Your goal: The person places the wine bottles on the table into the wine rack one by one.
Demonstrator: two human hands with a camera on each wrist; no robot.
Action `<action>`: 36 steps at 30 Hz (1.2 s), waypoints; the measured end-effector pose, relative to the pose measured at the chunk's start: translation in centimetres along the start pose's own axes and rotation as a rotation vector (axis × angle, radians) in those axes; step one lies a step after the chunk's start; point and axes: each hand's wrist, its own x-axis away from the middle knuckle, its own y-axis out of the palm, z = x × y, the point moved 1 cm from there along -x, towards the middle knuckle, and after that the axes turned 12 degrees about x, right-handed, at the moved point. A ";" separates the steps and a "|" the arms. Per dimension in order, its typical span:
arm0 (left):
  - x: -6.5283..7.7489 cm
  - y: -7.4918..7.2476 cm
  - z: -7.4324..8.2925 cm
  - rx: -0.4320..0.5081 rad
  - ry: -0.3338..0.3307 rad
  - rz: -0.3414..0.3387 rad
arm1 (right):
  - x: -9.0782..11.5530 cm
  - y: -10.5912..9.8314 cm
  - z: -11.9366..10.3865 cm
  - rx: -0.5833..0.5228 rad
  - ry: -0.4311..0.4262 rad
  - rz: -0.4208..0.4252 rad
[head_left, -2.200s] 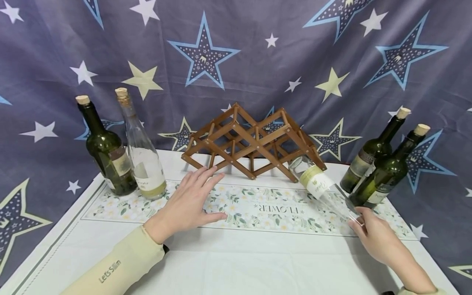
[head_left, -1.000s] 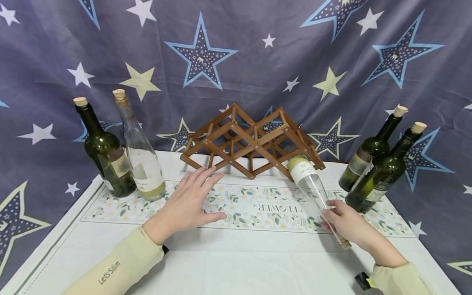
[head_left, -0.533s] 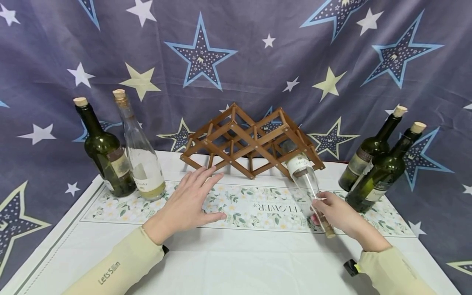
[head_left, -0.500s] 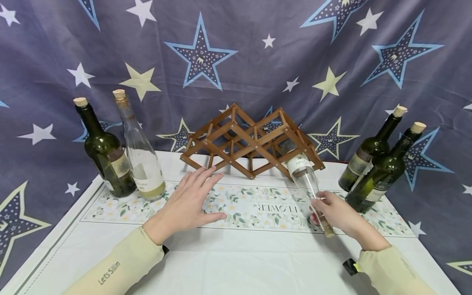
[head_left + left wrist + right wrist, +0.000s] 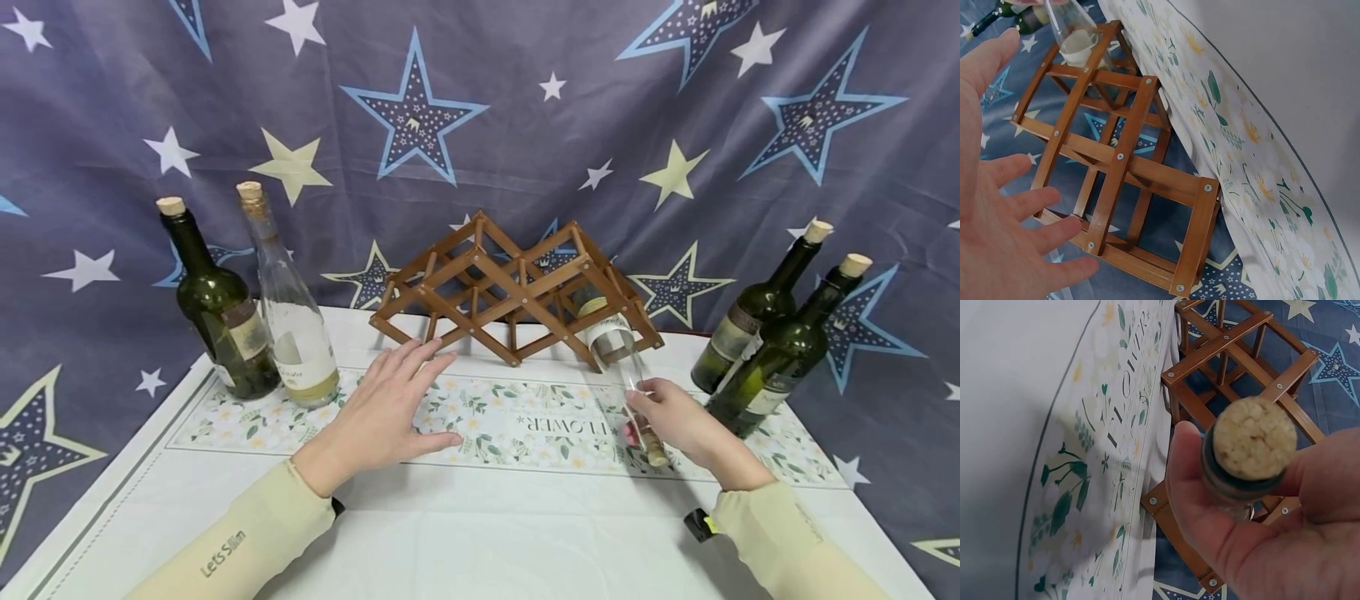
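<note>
My right hand [image 5: 678,421] grips a clear glass bottle [image 5: 618,346] by its neck. The bottle lies tilted, its base inside the lower right opening of the brown wooden wine rack [image 5: 522,298]. Its cork [image 5: 1254,439] faces the right wrist camera, with fingers wrapped around the neck below it. The left hand [image 5: 382,408] hovers with fingers spread in front of the rack's left side and holds nothing. In the left wrist view, the spread fingers [image 5: 1041,206] appear beside the rack, and the bottle's label [image 5: 1079,49] shows in the far opening.
A green bottle [image 5: 225,321] and a clear bottle [image 5: 296,333], both corked, stand at the left. Two corked green bottles [image 5: 742,325] stand at the right. A floral runner [image 5: 517,425] crosses the white table [image 5: 525,533]. A star-patterned curtain [image 5: 517,150] hangs behind.
The right hand has swung the clear bottle leftward into line with the rack and slid its base into the lower right opening. The left hand stays put.
</note>
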 end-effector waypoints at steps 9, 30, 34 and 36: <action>0.0 0.0 0.0 -0.002 0.007 0.004 | -1.1 0.0 -0.1 0.002 0.020 -0.022; -0.1 -0.1 0.1 0.000 0.000 -0.006 | -3.2 -0.1 -0.4 -0.084 0.011 -0.024; 0.0 -0.1 0.1 0.002 0.002 -0.002 | -3.4 -0.1 -0.4 -0.067 0.010 -0.019; 0.0 0.0 0.1 0.003 0.004 0.001 | -3.5 -0.1 -0.4 -0.073 0.013 -0.024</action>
